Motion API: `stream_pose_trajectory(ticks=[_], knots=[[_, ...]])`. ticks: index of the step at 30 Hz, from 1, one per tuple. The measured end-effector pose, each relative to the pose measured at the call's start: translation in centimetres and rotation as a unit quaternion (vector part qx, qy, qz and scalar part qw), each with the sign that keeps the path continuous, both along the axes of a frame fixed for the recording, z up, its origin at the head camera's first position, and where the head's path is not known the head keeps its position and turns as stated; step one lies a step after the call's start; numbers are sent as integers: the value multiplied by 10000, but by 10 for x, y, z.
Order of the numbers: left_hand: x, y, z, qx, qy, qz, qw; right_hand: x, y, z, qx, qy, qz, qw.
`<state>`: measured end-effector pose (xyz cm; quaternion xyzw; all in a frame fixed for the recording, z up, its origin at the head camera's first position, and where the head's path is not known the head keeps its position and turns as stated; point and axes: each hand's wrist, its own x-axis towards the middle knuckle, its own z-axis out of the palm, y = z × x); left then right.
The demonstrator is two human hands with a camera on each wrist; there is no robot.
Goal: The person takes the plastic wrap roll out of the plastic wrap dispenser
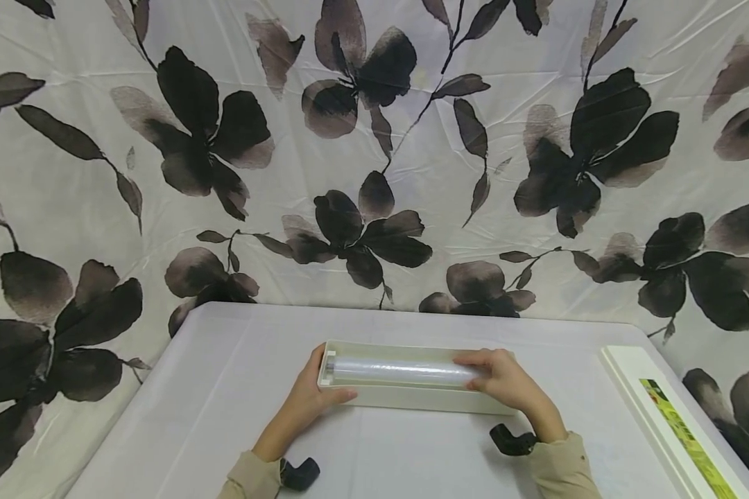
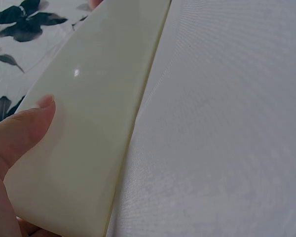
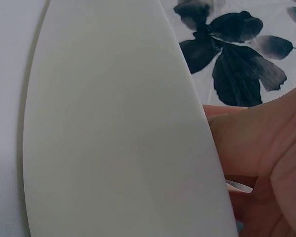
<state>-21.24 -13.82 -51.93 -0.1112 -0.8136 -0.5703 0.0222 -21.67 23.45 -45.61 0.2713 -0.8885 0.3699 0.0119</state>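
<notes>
Left hand [image 1: 312, 391] grips the white box [image 1: 437, 400] by its left end on the table [image 1: 399, 454] in the head view; right hand [image 1: 508, 381] pinches the clear film roll [image 1: 393, 369] inside. Left wrist view: thumb [image 2: 32, 123] against the box wall. Right wrist view: fingers [image 3: 237, 140] past its edge, tips hidden.

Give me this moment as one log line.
left hand: grips white box | right hand: fingers on clear roll inside | yellow-labelled panel: on table, at right

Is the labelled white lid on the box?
No, the lid lies apart on the right, and the open box shows a clear roll inside.
</notes>
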Motion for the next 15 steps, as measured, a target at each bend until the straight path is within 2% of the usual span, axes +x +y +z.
stream_pose_trajectory(ticks=[15], knots=[[-4, -2, 2, 13, 21, 21, 10000, -2, 0, 5, -86, 166, 0, 9998]])
